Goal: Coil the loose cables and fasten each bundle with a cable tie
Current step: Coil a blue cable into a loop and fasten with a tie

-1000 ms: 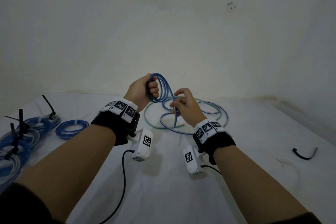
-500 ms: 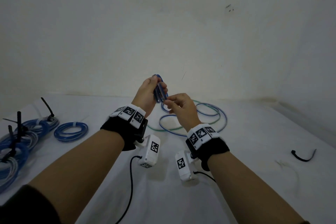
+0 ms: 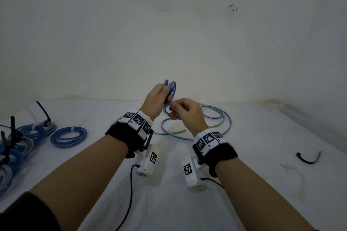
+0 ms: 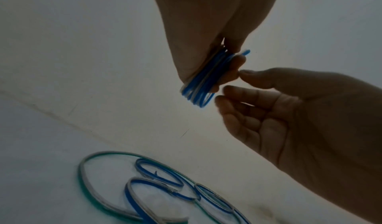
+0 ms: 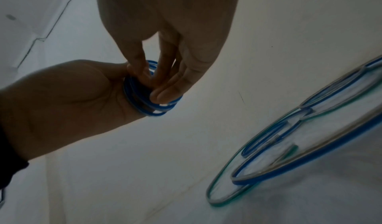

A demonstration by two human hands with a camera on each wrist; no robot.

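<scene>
dim, flat light | wrist views blurry, backlit | head-view edges warped

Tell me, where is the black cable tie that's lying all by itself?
In the head view the loose black cable tie lies alone on the white table, far to the person's right, beyond the right hand.

Glossy, smooth plastic sheathes the blue coil (image 3: 170, 90); the table cover (image 3: 169, 202) looks like matt white cloth.

Small blue coil (image 3: 170, 92) held upright above table. Loose blue and green cables (image 3: 216, 118) looped flat behind. Black cable tie (image 3: 308, 158) far right.
</scene>
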